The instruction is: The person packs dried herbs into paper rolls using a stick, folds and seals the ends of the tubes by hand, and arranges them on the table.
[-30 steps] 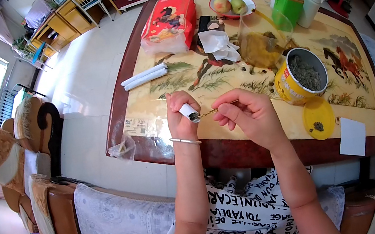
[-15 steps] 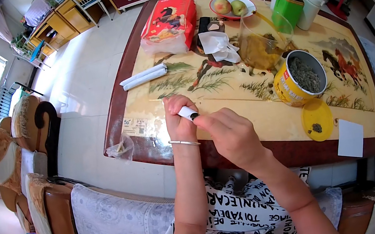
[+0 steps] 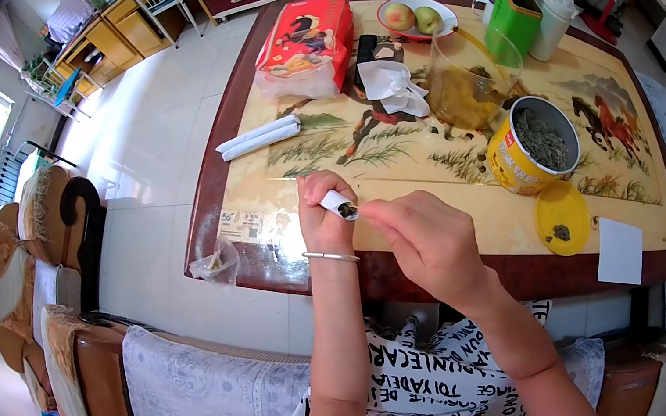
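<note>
My left hand (image 3: 320, 201) is closed around a white paper tube (image 3: 336, 202), whose open end faces me. Dark dried herb shows inside that end. Just right of the opening, my right hand (image 3: 422, 232) is pinched, its fingertips close to the tube's rim; what they hold, if anything, is too small to make out. A yellow can (image 3: 512, 163) of shredded dried herb stands to the right. In front of it lies a yellow lid (image 3: 560, 208) with a small clump of herb on it. Two white paper rolls (image 3: 259, 137) lie side by side at the table's left.
A white card (image 3: 619, 251) rests at the near right edge. Farther back are a red bag (image 3: 309, 45), crumpled tissue (image 3: 392, 86), a clear plastic bin (image 3: 455, 93), a fruit plate (image 3: 446, 14), a green box (image 3: 514, 20) and a white bottle (image 3: 553, 22). A small plastic bag (image 3: 216, 264) lies at the left corner.
My right hand has drawn slightly right and down from the tube's opening. More of the dark herb inside the tube now shows. My left hand keeps hold of the tube.
</note>
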The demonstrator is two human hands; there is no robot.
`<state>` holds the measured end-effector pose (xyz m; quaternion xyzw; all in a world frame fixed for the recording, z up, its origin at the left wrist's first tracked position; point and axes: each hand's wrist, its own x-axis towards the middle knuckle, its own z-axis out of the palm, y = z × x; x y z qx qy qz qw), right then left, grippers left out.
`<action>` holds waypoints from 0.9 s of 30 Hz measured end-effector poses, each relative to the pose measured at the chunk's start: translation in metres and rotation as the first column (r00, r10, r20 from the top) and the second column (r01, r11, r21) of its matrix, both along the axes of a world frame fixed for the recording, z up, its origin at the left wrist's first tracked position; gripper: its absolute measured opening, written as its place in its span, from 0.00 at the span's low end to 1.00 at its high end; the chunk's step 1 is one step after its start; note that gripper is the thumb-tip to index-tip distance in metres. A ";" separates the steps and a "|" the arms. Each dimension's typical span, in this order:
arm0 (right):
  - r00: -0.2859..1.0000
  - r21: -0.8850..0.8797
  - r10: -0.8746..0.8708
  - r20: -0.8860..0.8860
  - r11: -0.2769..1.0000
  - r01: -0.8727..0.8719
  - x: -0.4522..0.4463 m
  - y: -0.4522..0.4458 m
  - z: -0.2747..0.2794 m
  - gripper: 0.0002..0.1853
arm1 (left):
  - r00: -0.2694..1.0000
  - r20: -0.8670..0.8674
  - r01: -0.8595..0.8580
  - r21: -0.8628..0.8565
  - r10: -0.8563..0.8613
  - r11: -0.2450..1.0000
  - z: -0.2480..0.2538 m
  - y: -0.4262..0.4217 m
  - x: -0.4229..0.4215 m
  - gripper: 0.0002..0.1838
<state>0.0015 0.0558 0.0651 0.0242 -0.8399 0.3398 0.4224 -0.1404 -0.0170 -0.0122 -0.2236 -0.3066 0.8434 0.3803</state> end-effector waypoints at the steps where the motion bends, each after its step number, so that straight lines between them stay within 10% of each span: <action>1: 0.999 0.085 -0.015 -0.046 0.996 0.019 -0.002 0.000 -0.002 0.15 | 1.000 0.000 0.000 0.000 0.000 1.000 0.000 -0.001 -0.001 0.17; 17: 0.999 0.284 -0.027 0.019 0.959 0.020 -0.007 -0.006 -0.015 0.17 | 0.997 0.035 -0.064 -0.045 0.065 0.997 -0.001 -0.006 -0.003 0.18; 27: 0.999 -0.070 0.005 0.033 0.998 -0.002 0.003 0.005 0.010 0.12 | 0.998 -0.002 -0.059 -0.013 0.059 0.998 -0.002 -0.005 -0.003 0.20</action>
